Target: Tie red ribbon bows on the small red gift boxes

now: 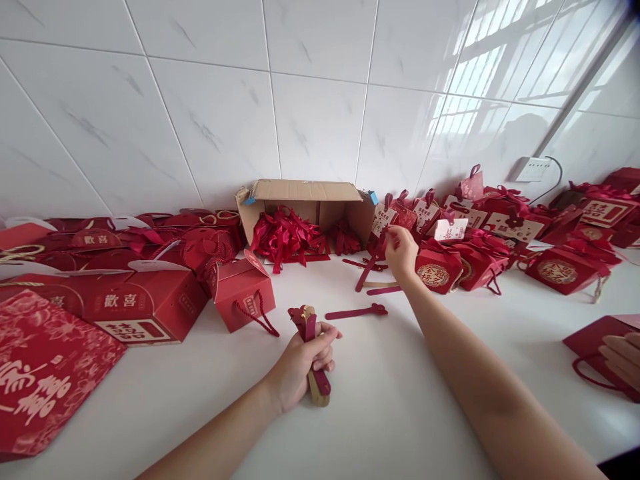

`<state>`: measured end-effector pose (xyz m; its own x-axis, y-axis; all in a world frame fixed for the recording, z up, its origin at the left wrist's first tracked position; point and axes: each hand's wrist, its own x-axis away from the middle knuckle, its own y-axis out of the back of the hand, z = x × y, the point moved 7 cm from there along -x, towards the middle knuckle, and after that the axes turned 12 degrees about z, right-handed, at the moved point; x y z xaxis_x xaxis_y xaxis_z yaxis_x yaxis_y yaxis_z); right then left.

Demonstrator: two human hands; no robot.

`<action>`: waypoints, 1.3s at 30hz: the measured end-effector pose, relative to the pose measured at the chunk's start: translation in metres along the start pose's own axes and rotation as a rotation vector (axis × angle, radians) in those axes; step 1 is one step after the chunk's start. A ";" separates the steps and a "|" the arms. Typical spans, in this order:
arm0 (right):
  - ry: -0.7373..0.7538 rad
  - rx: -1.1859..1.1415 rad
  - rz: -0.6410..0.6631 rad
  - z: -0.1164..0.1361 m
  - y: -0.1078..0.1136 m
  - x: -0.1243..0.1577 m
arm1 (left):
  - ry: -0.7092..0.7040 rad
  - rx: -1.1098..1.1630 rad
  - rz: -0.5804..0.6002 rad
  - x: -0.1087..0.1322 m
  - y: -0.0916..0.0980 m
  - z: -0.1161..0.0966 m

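Note:
My left hand (311, 363) is closed round a small bundle of card strips (320, 392), dark red on one side and gold on the other, with shaped ends at the top. My right hand (400, 250) reaches forward to the right of the cardboard box, fingers pinched at the upper end of a dark red strip (369, 272); the fingertips are partly hidden. Other strips lie under and beside that one. One single dark red strip (356, 313) with a shaped end rests flat on the white table (380, 413), between my hands.
An open cardboard box (307, 191) with red ribbons (285, 233) stands against the tiled wall. Red gift boxes (150, 303) crowd the left; ribboned boxes (439, 267) with tags line the right. Another person's hand (623, 353) touches a red box (585, 343) at the right edge.

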<state>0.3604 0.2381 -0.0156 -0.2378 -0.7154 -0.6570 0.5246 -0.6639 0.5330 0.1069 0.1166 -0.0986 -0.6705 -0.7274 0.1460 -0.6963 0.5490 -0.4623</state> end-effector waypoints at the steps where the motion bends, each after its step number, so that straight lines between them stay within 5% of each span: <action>1: -0.005 -0.011 -0.037 0.003 0.010 -0.003 | -0.002 -0.001 0.001 0.000 0.000 0.000; 9: -0.032 -0.121 -0.276 0.019 0.077 -0.023 | -0.015 -0.022 -0.001 0.000 0.001 -0.001; 11: -0.013 -0.137 -0.219 0.021 0.082 -0.028 | -0.015 -0.026 0.000 0.000 0.000 -0.001; 16: 0.042 0.013 0.271 0.022 0.045 -0.029 | -0.006 -0.025 -0.011 0.000 -0.001 -0.002; 24: 0.079 0.104 0.919 0.020 -0.042 0.017 | 0.005 -0.007 -0.005 0.000 -0.001 -0.001; 32: 0.018 0.219 1.120 0.011 -0.053 0.032 | -0.003 -0.014 -0.009 0.001 -0.002 -0.004; 39: -0.087 0.249 1.064 0.006 -0.056 0.031 | -0.001 0.018 -0.002 0.000 -0.001 -0.001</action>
<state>0.3186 0.2516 -0.0631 0.1767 -0.9551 0.2380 0.3183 0.2842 0.9044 0.1070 0.1169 -0.0970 -0.6690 -0.7288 0.1460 -0.6926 0.5401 -0.4782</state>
